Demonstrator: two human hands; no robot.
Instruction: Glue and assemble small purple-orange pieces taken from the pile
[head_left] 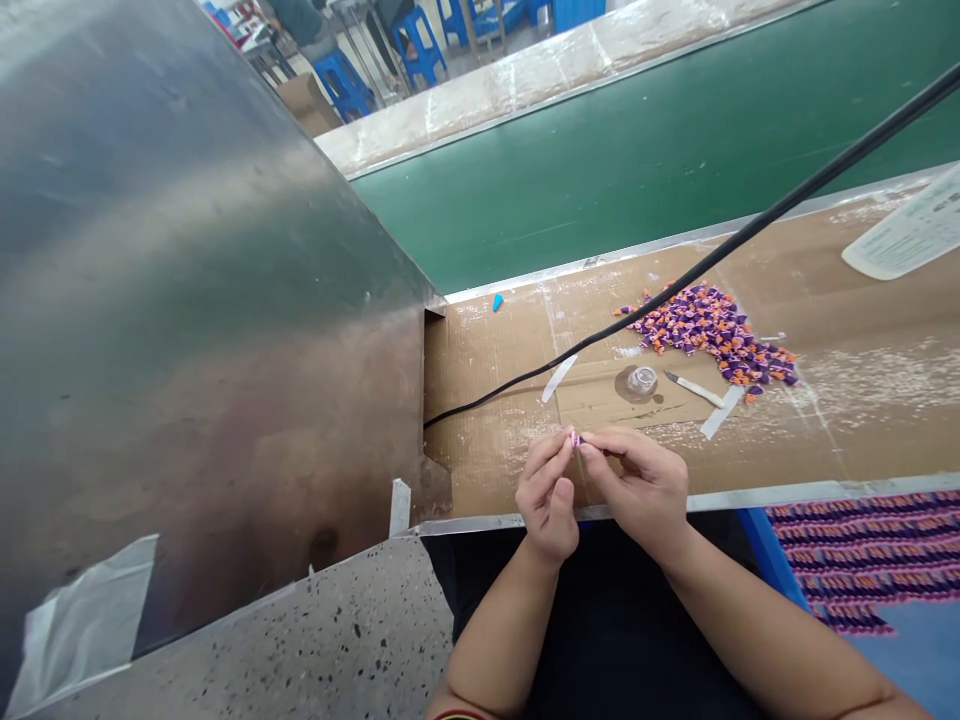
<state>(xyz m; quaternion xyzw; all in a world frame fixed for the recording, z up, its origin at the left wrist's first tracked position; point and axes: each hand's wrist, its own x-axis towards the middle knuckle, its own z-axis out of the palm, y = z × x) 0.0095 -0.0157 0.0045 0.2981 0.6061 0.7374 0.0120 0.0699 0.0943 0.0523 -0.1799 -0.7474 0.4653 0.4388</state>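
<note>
Between my fingertips, above the front of the cardboard-covered bench, is a small purple and pink piece [576,440]. My left hand [549,492] pinches it from the left with thumb and fingers. From the other side my right hand [639,482] grips it, fingers curled. Just beyond my hands stands a small clear cup [642,380] on a damp spot. A knife-like tool with a white handle [696,389] lies to its right. Farther back is a heap of similar purple, orange and pink pieces [697,325].
A black cable [720,262] slants over the bench. At left rises a large metal housing [225,300]. Behind runs a green conveyor belt [637,150]. A blue tray [784,565] with rows of pieces sits at lower right. A white printed container [904,235] is at far right.
</note>
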